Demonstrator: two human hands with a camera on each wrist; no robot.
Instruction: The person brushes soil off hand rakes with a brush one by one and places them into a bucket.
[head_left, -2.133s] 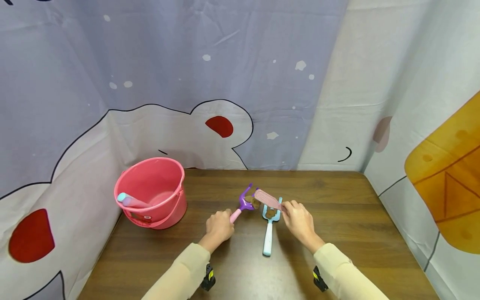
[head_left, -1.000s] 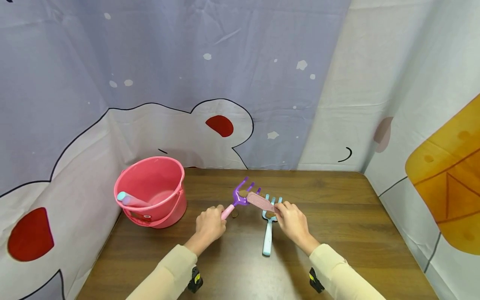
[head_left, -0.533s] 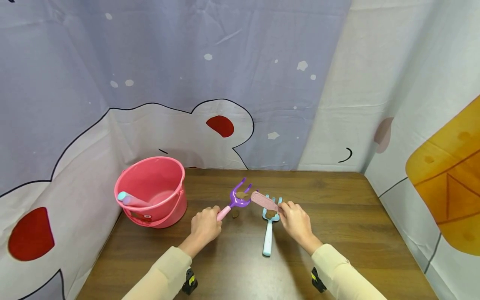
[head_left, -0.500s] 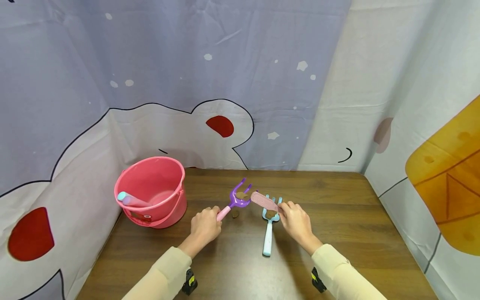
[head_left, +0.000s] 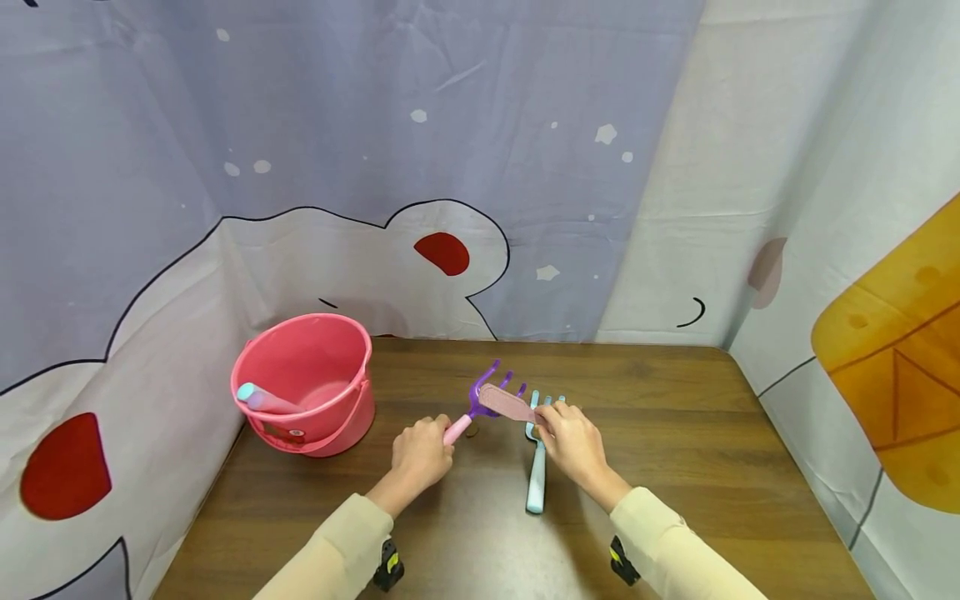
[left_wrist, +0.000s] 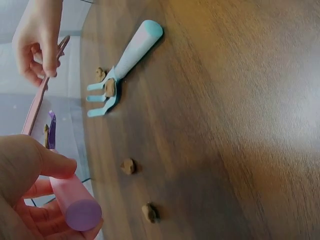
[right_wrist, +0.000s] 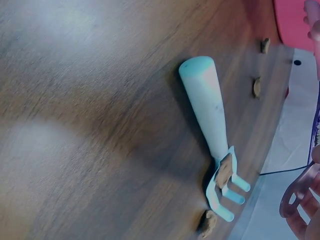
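Observation:
In the head view my left hand [head_left: 422,454] grips the pink handle of a purple toy hand rake [head_left: 476,398], its tines pointing away. My right hand [head_left: 573,446] pinches the end of a flat pink paddle-shaped brush [head_left: 506,402], whose head lies across the rake's tines and hides part of them. The left wrist view shows a little brown, clay-like matter [left_wrist: 46,134] by the purple head. Near my right hand, a light blue toy hand rake [head_left: 536,483] lies on the table, with a brown lump [left_wrist: 110,88] in its head.
A pink bucket [head_left: 356,429] stands at the left, with toy handles [head_left: 270,402] inside. Brown lumps lie on the wooden table [head_left: 697,467]: one [left_wrist: 128,166], another [left_wrist: 150,213], and one [left_wrist: 100,74] beside the blue rake. A printed cloth [head_left: 555,167] hangs behind.
Over two seconds my left hand has drawn the purple rake left, then slightly right again. My right hand has moved left, bringing the brush over the purple head and its brown lump.

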